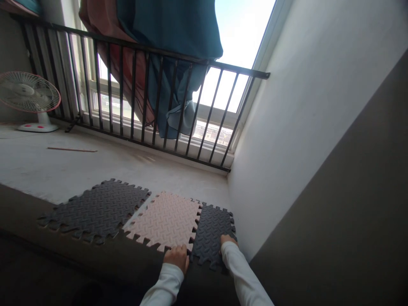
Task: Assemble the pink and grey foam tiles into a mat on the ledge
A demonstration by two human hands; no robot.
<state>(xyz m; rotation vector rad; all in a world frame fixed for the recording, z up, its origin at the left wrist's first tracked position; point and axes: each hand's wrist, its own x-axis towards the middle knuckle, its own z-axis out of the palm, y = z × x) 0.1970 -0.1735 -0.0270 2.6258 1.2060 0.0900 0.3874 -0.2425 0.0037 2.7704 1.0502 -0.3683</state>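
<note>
In the head view, your curled left hand (177, 257) meets the pink mat (167, 219) at its near right corner; your right hand (228, 241) is on the right dark mat (211, 231). Whether either grips, I cannot tell.

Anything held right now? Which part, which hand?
Left hand is at the near edge of the pink tile, by its right corner; right hand at the right-hand dark tile's outer edge. Gripping or just pressing: can't tell.
</note>
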